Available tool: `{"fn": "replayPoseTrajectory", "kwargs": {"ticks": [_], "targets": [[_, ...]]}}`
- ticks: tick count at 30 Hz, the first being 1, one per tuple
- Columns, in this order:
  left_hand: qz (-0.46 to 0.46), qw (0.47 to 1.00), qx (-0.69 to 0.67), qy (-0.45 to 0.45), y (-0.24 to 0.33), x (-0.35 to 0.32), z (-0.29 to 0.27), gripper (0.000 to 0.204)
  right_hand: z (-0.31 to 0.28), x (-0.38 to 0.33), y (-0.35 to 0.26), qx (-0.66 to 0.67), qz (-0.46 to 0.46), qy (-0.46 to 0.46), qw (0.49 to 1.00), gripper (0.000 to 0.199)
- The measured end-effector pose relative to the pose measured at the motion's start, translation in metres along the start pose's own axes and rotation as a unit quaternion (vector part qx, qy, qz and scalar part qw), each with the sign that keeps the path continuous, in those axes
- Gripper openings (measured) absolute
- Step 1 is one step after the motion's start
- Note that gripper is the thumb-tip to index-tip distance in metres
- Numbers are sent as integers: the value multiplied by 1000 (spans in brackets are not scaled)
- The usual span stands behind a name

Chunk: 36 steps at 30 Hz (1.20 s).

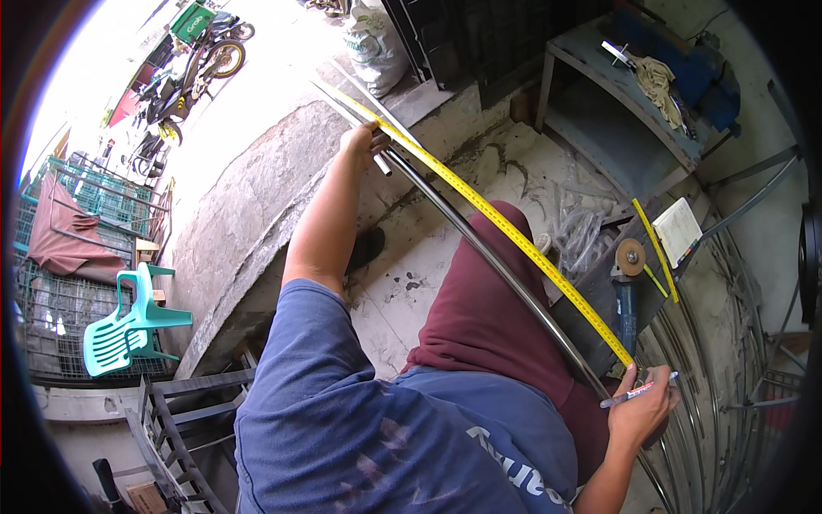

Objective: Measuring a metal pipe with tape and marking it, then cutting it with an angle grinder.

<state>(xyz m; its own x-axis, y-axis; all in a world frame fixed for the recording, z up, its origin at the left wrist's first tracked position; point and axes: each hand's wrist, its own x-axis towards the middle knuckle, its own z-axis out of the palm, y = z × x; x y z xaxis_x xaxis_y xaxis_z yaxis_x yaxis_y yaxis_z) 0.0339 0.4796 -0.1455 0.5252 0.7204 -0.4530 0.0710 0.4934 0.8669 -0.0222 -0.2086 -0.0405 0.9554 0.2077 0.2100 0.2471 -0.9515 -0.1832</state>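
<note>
A yellow tape measure blade (505,224) stretches diagonally across my lap, close alongside a long shiny metal tube (479,242). At its far end my left hand (363,140) is closed on the blade and the tube, with the fingers partly hidden. A second tube (383,164) ends just under that hand. My right hand (642,404) grips a white marker (629,394), its thumb and fingers at the near end of the blade beside the tube. Just beyond the right hand lies a blue angle grinder (628,300) with a brown disc.
More metal tubes (698,377) lie at the right. A white notebook (676,230) and yellow strip (654,248) sit past the grinder. A metal workbench (591,64) stands at the far right, a green plastic chair (133,321) at left. Clear plastic wrap (584,230) lies on the floor.
</note>
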Motion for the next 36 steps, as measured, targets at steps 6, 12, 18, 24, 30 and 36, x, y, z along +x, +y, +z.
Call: {"fn": "replayPoseTrajectory", "kwargs": {"ticks": [6, 12, 18, 24, 30, 36], "targets": [[17, 998, 63, 21, 3, -11, 0, 22, -2, -6, 4, 4, 11, -19, 1000, 27], [2, 986, 160, 56, 10, -32, 7, 23, 6, -16, 19, 16, 39, -74, 996, 26], [10, 971, 232, 55, 4, -48, -3, 33, 10, -30, 50, 26, 32, -87, 995, 28], [8, 955, 291, 52, -20, -59, 2, 34, 1, -56, 100, 27, 54, -105, 993, 26], [-35, 973, 226, -18, -27, -25, -38, 39, -12, -60, 132, 64, 95, -155, 981, 26], [-16, 992, 125, -1, -61, -23, -22, 44, -26, -70, 162, 55, 120, -193, 972, 29]]}}
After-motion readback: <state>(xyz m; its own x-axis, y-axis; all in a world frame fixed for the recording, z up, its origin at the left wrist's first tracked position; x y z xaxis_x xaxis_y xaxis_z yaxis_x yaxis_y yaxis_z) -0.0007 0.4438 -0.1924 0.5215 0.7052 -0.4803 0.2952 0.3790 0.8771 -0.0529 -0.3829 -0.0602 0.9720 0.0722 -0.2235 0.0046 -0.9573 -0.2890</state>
